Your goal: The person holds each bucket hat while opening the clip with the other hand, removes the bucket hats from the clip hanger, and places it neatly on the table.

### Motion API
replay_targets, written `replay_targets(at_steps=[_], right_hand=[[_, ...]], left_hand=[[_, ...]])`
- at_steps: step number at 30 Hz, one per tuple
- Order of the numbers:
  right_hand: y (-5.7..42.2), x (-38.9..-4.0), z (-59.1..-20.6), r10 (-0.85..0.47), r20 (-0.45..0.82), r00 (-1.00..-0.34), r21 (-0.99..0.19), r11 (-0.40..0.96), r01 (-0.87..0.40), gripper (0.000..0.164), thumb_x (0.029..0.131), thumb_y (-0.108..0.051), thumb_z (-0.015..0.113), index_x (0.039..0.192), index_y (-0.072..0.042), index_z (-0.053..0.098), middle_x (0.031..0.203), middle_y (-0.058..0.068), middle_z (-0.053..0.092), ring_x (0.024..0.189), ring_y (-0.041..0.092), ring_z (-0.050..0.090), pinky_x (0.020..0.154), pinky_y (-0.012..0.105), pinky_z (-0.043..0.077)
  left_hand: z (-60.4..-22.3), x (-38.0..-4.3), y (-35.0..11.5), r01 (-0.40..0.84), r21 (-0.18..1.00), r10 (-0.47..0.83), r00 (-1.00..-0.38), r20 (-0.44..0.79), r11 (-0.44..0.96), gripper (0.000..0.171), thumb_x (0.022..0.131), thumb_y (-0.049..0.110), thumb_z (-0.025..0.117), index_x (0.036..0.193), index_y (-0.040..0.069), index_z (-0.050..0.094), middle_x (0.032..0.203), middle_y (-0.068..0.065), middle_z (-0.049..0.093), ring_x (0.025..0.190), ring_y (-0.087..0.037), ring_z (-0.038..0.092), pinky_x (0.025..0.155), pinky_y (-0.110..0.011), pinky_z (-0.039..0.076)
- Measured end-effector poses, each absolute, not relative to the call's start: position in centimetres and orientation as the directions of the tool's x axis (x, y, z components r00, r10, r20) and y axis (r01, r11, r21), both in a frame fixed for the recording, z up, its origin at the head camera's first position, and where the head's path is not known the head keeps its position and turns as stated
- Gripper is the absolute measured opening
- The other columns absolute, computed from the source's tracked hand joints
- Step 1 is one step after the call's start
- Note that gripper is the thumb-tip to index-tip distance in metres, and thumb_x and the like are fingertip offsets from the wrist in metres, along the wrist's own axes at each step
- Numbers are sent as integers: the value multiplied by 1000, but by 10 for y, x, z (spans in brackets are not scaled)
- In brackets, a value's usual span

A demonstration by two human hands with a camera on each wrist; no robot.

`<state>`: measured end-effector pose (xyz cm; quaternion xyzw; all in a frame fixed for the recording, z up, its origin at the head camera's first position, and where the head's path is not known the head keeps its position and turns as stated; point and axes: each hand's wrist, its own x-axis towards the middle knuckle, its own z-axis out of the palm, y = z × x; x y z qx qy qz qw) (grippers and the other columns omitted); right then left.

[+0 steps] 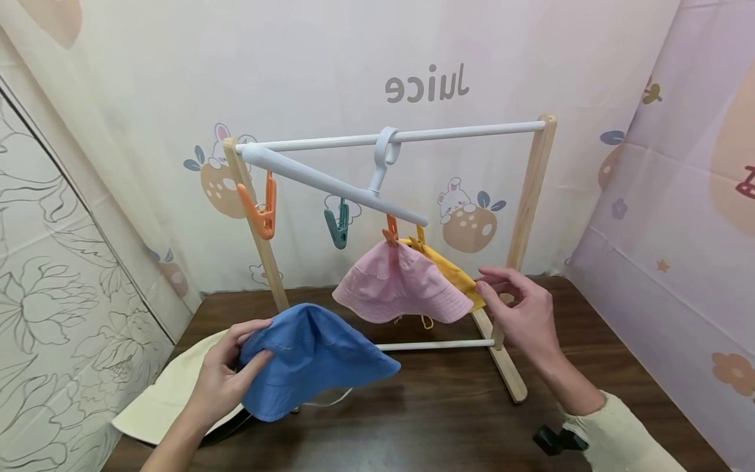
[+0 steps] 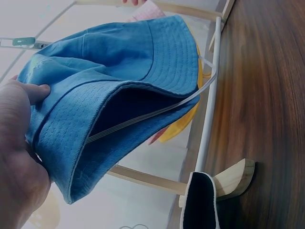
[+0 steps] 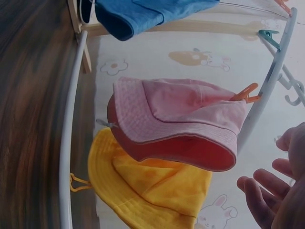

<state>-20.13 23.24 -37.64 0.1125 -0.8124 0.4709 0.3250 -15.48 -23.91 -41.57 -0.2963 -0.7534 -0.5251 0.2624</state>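
My left hand [image 1: 227, 367] grips a blue bucket hat [image 1: 318, 360] by its side, thumb on the near face, holding it above the table. A thin pale cord [image 2: 143, 119] runs from inside this hat in the left wrist view. My right hand [image 1: 522, 308] is beside the hanging hats with fingers loosely bent and nothing in them. A pink bucket hat [image 1: 401, 282] hangs from an orange clip [image 1: 390, 231]. Behind it, a yellow bucket hat [image 3: 147, 181] hangs from a yellow clip [image 1: 417, 237], partly hidden by the pink one.
A white hanger [image 1: 330, 183] hooks over the top bar [image 1: 472, 133] of a wooden rack [image 1: 531, 196]. It also carries a bare orange clip [image 1: 262, 210] and a bare green clip [image 1: 338, 226]. A cream hat [image 1: 171, 387] lies at the table's left. Printed curtains stand behind.
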Motion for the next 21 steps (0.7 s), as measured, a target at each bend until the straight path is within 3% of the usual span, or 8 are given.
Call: replay_targets(at_steps=[2,7,9,21], right_hand=[[233,-201,-377,122,649,-751,-673,552,-492,21,100,-5,83,121,-11,84,102,-29,78,86,-14,72,62,13,56],[234,-201,-380,101,686,-720,-629,580,-517,25,99,-3,84,123,-11,84,110,9,87,90,-18,70,65,10,54],[234,-201,-381,88,700,-708,-609,592,-528,28,97,-2,85,124,-9,83,111,16,86,91,-20,68,65,9,53],[233,-203,-382,73,727,-683,-570,618,-541,34,91,-1,91,124,-6,83,109,16,86,94,-19,69,66,7,53]], left_hand=[[-415,-154,-239,713,642,176,-696,696,281,58,87,-31,69,140,-7,65,134,23,76,118,6,74,97,-11,58],[-417,-151,-239,700,652,192,-710,677,291,57,89,-29,70,140,-6,65,134,25,74,118,6,74,96,-11,59],[-419,-150,-239,702,652,198,-709,676,287,57,89,-30,70,140,-6,65,135,25,74,118,6,74,96,-11,59],[-430,-148,-240,718,660,259,-696,669,221,58,90,-30,69,142,-7,64,139,20,74,123,4,73,100,-11,58]])
